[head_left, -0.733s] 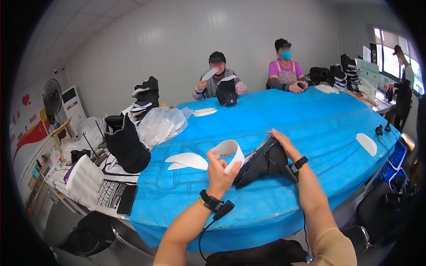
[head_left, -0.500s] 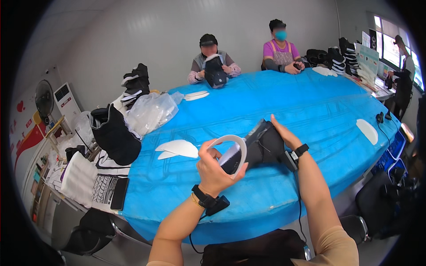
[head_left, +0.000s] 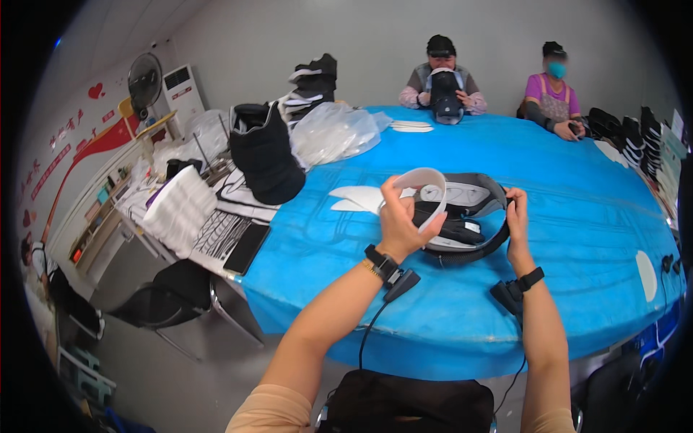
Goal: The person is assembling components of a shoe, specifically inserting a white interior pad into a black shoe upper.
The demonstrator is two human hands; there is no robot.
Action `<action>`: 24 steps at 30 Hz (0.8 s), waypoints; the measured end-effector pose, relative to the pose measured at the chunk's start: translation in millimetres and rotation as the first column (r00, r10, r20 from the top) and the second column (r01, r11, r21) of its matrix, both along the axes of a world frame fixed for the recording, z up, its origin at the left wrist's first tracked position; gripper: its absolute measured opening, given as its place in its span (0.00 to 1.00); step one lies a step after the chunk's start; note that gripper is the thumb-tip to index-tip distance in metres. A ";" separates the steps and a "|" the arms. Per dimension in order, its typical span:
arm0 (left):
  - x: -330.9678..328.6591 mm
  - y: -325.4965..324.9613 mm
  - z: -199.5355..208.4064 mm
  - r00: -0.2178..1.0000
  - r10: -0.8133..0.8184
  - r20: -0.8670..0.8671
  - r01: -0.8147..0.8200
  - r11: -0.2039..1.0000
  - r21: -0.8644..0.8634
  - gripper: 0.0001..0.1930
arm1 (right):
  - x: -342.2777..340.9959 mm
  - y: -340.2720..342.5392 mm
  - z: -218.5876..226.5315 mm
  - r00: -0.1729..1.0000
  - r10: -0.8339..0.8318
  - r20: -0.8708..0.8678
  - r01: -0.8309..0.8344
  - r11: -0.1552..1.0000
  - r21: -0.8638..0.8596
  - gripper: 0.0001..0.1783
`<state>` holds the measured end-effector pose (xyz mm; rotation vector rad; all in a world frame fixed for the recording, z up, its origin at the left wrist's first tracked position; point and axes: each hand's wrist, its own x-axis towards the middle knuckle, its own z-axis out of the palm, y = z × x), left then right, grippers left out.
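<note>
My left hand (head_left: 403, 222) is closed on a thin white sheet (head_left: 424, 175), bent into an arc between thumb and fingers. The sheet stands at the left end of a black padded, bag-like item (head_left: 462, 254) with a grey inside. Part of the sheet may sit within the item; I cannot tell how far. My right hand (head_left: 517, 227) grips the item's right rim, holding it spread so its inside faces up. Flat white oval pieces (head_left: 354, 198) lie on the blue table cover, just left of my left hand. Both wrists carry black straps with small devices.
On the left stand a tall black bag (head_left: 263, 155), clear plastic bags (head_left: 332, 133) and a black-and-white stack (head_left: 314, 79). Another white piece (head_left: 644, 276) lies on the right. Two people (head_left: 444, 90) sit across the table, one holding a similar black item. A black chair (head_left: 166, 296) stands left.
My view has turned left. The black item has been tipped and spread, so its grey inside now shows. My right hand has shifted to its rim; my left hand keeps the bent sheet.
</note>
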<state>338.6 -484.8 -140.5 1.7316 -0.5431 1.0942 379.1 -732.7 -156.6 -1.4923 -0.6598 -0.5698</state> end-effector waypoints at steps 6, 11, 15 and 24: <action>-7.2 -21.1 10.6 0.961 -0.190 -0.201 0.191 0.981 -0.016 0.39 | 0.5 -12.2 1.4 0.980 -0.090 0.177 0.097 0.995 -0.033 0.18; -14.9 -26.1 11.8 0.965 -0.146 -0.217 0.175 0.977 0.120 0.33 | -10.3 1.6 15.3 0.982 -0.099 0.162 0.128 0.976 -0.176 0.21; -15.6 -28.8 12.7 0.949 -0.171 -0.265 0.208 0.971 0.119 0.27 | -15.9 2.2 14.6 0.984 -0.103 0.145 0.129 0.975 -0.182 0.21; -25.6 -49.0 6.0 0.961 -0.162 -0.223 0.215 0.947 0.238 0.26 | -6.4 2.8 -2.6 0.988 -0.125 -0.087 0.092 0.945 -0.312 0.32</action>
